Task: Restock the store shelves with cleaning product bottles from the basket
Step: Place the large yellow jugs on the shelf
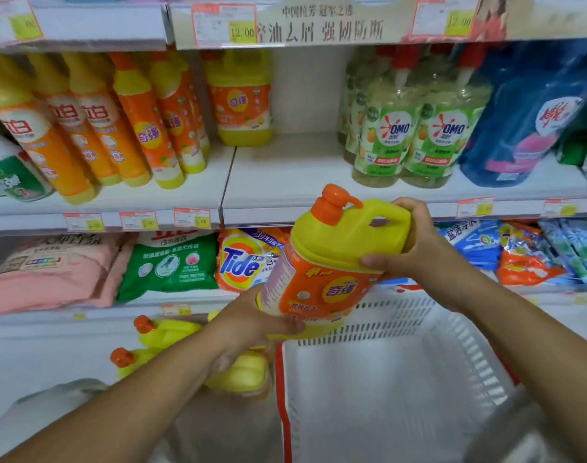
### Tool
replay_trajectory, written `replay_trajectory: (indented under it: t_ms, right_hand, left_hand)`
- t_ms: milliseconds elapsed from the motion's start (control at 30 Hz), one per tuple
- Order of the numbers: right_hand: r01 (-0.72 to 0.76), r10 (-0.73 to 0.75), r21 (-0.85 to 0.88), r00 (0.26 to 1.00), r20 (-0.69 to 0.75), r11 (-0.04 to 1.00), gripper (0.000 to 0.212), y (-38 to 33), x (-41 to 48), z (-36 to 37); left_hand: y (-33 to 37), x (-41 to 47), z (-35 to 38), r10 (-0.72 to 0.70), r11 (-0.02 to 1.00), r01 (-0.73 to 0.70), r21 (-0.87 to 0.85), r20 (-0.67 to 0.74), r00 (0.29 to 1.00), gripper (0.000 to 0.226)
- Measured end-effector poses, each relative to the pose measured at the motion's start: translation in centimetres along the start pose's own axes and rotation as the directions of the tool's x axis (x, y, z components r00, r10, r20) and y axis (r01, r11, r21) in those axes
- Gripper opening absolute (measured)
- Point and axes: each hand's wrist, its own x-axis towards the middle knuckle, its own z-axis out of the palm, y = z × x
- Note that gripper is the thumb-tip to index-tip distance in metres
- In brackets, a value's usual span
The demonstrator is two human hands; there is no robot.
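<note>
I hold a big yellow jug [332, 262] with an orange pump cap and orange label, tilted, above the white basket [402, 379]. My left hand [252, 322] grips its base from below. My right hand [409, 238] grips its handle end near the top. Behind it is the middle shelf [285, 182], where one matching yellow jug [240, 98] stands beside an empty gap. More yellow bottles with orange caps [158, 339] lie low at the left, partly hidden by my left forearm.
Orange and yellow bottles [95, 128] fill the shelf's left part; green OMO bottles [415, 128] and blue refill bags [532, 111] stand right of the gap. Detergent bags, including a Tide bag [242, 262], lie on the lower shelf. The basket looks empty inside.
</note>
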Motion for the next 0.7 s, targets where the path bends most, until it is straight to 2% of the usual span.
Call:
replay_trajectory:
  t_ms: [67,167,267,333,467,600,700]
  right_hand:
    - [-0.010,0.010,-0.001,0.999,0.030,1.000,0.085,0.5,0.5,-0.2]
    - [-0.092,0.081,0.136,0.993,0.087,0.986,0.059,0.9,1.3,-0.6]
    - [-0.148,0.146,0.003,0.983,0.111,0.989,0.049,1.1,1.7,-0.8]
    - [-0.149,0.150,-0.019,0.980,0.132,0.989,0.044,1.4,1.7,-0.8]
    - [-0.184,0.138,0.202,0.965,0.223,0.962,0.036,1.6,1.6,-1.2]
    - [-0.157,0.029,0.333,0.932,0.360,0.930,0.067,1.8,1.2,-2.0]
    - [-0.147,0.040,0.270,0.929,0.368,0.952,0.080,2.0,0.9,-2.3]
  left_hand:
    - [-0.4,0.5,0.1,-0.042,0.999,0.042,-0.013,0.006,0.999,0.076]
    - [-1.4,1.0,0.4,-0.008,1.000,0.010,0.011,-0.124,0.992,0.084]
    - [-2.0,1.0,0.8,0.122,0.986,-0.092,0.138,-0.221,0.968,0.074]
    - [-2.2,1.1,0.5,0.185,0.973,-0.140,0.183,-0.255,0.949,0.072]
    - [-2.6,1.0,-0.4,0.290,0.932,-0.201,0.301,-0.289,0.913,0.077]
    - [-2.5,0.9,-1.3,0.449,0.858,-0.308,0.410,-0.309,0.838,0.078]
    - [-2.5,0.9,-2.4,0.513,0.804,-0.336,0.491,-0.286,0.809,0.082]
